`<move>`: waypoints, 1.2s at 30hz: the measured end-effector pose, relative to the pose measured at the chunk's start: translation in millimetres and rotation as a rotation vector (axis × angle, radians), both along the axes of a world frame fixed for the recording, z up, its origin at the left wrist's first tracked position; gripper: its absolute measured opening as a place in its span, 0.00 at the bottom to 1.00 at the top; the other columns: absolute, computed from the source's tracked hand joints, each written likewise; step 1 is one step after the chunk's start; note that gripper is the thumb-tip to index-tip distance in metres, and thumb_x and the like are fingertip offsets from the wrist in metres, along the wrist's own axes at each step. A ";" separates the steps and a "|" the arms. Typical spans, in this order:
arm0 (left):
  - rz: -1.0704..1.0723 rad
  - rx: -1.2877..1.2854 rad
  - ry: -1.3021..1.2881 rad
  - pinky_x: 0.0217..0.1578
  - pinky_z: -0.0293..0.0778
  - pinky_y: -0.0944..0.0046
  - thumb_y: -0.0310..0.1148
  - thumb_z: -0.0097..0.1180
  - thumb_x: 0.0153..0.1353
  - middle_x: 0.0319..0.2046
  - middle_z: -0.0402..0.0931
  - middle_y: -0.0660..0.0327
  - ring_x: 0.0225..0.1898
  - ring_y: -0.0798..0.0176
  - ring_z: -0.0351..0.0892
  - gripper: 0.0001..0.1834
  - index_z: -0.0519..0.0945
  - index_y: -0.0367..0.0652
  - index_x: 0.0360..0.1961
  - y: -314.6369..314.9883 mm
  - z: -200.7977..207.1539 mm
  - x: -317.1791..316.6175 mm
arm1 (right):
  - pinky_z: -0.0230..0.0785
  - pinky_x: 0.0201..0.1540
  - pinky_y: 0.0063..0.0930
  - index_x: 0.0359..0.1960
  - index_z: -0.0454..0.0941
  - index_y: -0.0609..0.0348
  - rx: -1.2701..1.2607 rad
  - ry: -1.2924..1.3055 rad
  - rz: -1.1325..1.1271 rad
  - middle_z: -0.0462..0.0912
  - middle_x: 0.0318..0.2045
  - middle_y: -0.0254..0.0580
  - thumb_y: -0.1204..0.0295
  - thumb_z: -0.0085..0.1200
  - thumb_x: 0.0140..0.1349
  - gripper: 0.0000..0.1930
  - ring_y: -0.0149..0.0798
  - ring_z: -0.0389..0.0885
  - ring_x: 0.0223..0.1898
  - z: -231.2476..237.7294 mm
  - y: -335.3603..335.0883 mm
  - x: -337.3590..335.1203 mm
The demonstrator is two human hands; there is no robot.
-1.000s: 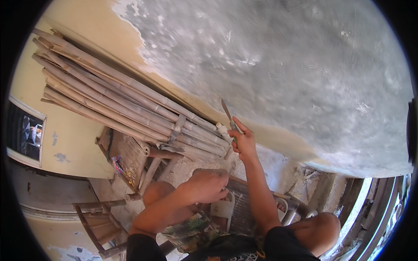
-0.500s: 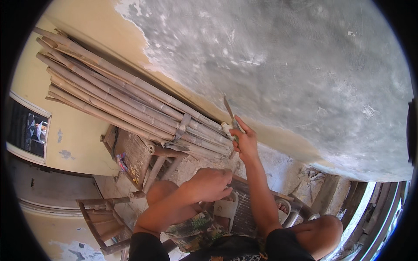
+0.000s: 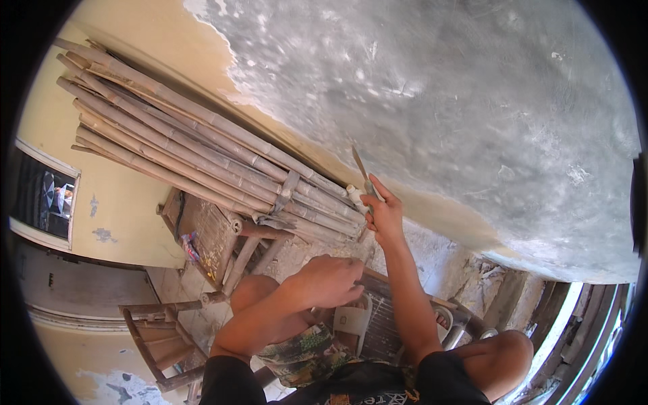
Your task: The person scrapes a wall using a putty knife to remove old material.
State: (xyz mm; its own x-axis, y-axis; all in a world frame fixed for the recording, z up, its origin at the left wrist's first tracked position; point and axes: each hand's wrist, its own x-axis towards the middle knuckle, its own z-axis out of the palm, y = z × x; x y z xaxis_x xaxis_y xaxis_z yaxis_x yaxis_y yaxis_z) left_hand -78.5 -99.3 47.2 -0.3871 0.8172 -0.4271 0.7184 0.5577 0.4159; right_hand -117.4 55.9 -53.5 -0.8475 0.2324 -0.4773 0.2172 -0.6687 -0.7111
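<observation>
My right hand [image 3: 386, 210] is closed around the handle of a knife [image 3: 358, 160]. Its narrow blade points up and away, in front of the grey patch of wall [image 3: 439, 101]; whether the tip touches the wall I cannot tell. Lower and to the left, my left hand [image 3: 332, 280] is held over my bent knee with its fingers curled in. Whatever those fingers may hold is hidden from this view. A white plastic pipe end [image 3: 356, 196] stands just behind my right hand.
Tied bamboo poles [image 3: 202, 152] lean along the wall at left, their lower ends near my right hand. Beneath them stands a bamboo table [image 3: 206, 229], with a bamboo chair [image 3: 165, 337] nearer me. My sandalled feet rest on a slatted bamboo surface [image 3: 385, 331]. Rubble [image 3: 482, 283] lies to the right.
My right hand has turned slightly, and the knife has tilted a little with it. My left hand stays nearly in place, still curled. The whole view has shifted slightly.
</observation>
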 end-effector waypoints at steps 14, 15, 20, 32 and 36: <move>0.010 -0.024 0.006 0.36 0.74 0.50 0.42 0.54 0.59 0.31 0.78 0.51 0.33 0.45 0.79 0.16 0.73 0.38 0.35 2.3 9.0 0.3 | 0.47 0.12 0.20 0.62 0.70 0.48 0.001 0.003 -0.030 0.71 0.24 0.35 0.82 0.51 0.55 0.30 0.25 0.62 0.13 -2.1 -7.0 2.0; 0.003 -0.048 0.032 0.35 0.75 0.48 0.41 0.53 0.58 0.31 0.78 0.49 0.34 0.44 0.80 0.16 0.73 0.35 0.34 3.1 8.4 1.2 | 0.47 0.12 0.20 0.62 0.70 0.48 -0.022 -0.002 -0.018 0.72 0.24 0.35 0.82 0.51 0.55 0.30 0.25 0.62 0.13 -2.0 -6.5 -4.7; 0.015 -0.023 -0.020 0.36 0.75 0.48 0.41 0.53 0.58 0.31 0.78 0.49 0.34 0.44 0.80 0.17 0.73 0.35 0.34 2.5 8.4 0.8 | 0.47 0.11 0.20 0.63 0.69 0.48 -0.001 0.006 -0.034 0.72 0.24 0.36 0.82 0.51 0.55 0.30 0.25 0.62 0.13 -0.1 -8.2 2.7; 0.011 0.001 -0.013 0.35 0.74 0.50 0.41 0.54 0.58 0.30 0.78 0.51 0.33 0.45 0.79 0.15 0.73 0.38 0.34 3.4 5.0 1.3 | 0.48 0.11 0.19 0.63 0.69 0.50 -0.034 0.003 -0.013 0.73 0.25 0.36 0.83 0.50 0.55 0.30 0.25 0.62 0.13 -2.8 -8.1 -3.2; 0.015 -0.022 0.039 0.34 0.73 0.51 0.41 0.54 0.59 0.28 0.77 0.53 0.31 0.47 0.78 0.14 0.72 0.40 0.34 0.9 6.8 1.2 | 0.47 0.11 0.20 0.63 0.69 0.49 -0.018 -0.019 -0.017 0.72 0.25 0.35 0.82 0.51 0.55 0.31 0.25 0.61 0.12 -2.9 -9.5 -3.0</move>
State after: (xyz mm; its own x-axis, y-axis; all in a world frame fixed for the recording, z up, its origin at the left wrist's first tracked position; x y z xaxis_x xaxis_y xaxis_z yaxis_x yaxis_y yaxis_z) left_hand -77.3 -98.5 53.9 -0.4159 0.8019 -0.4289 0.7254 0.5769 0.3753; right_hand -120.4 46.4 -56.4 -0.8343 0.2376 -0.4975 0.2191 -0.6853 -0.6946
